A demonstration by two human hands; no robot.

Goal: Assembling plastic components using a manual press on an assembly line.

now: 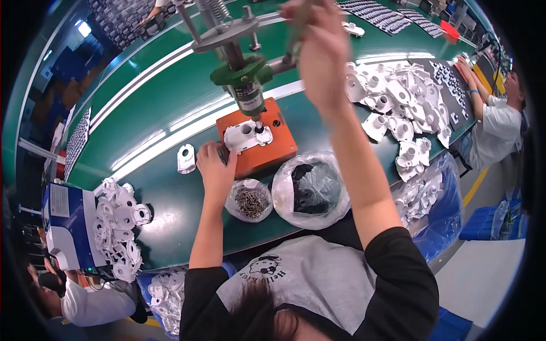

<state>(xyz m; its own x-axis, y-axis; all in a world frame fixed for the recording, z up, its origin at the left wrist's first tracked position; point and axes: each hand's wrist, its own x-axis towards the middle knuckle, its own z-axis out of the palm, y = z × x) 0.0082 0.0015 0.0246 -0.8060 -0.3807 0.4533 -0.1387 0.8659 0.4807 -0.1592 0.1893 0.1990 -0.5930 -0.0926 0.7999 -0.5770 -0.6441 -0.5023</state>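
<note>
A white plastic housing (246, 136) lies on an orange block fixture (266, 156) on the green bench. Above it stands a green-collared driving tool (245, 91), its dark tip down at the right part of the housing. My left hand (215, 165) rests at the fixture's left edge, thumb apart from the fingers, the thumb tip close to the housing. My right hand (323, 51) is raised beside the tool, blurred, its fingers curled around what looks like the tool's handle. Left of my left hand lies a loose white part (186, 158).
In front of the fixture are a bag of screws (250, 202) and a plastic-lined bowl (282, 196) with black pieces. White parts are heaped at right (398, 96) and left (120, 219). A blue-and-white machine (65, 221) stands left. Other people sit on both sides.
</note>
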